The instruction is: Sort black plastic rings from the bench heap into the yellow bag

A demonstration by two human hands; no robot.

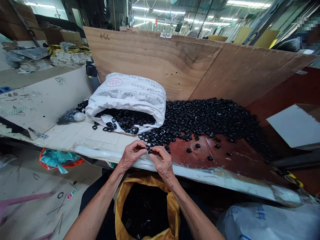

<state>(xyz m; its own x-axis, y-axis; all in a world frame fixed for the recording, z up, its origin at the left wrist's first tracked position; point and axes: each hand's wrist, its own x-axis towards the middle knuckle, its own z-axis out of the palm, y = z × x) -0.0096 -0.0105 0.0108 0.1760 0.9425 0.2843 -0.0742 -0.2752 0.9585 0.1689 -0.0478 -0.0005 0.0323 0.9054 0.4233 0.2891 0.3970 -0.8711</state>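
My left hand (132, 154) and my right hand (163, 161) meet at the front edge of the workbench, thumb and fingers pinched. Between the fingertips is a small black plastic part (150, 151); its exact shape is partly hidden by the fingers. Just beyond the hands lie loose black rings (162, 133), spilling from the mouth of a white woven sack (140, 90) that lies on its side. To the right spreads a large heap of small black caps (212, 116). Below my hands, an open yellow sack (120, 203) holds more dark pieces.
A wooden board (155, 53) stands along the back of the bench. At the right is a white-sided box (292, 125), with a white sack (270, 221) below it. An orange-rimmed basket (75, 164) with a teal bag sits on the floor at left.
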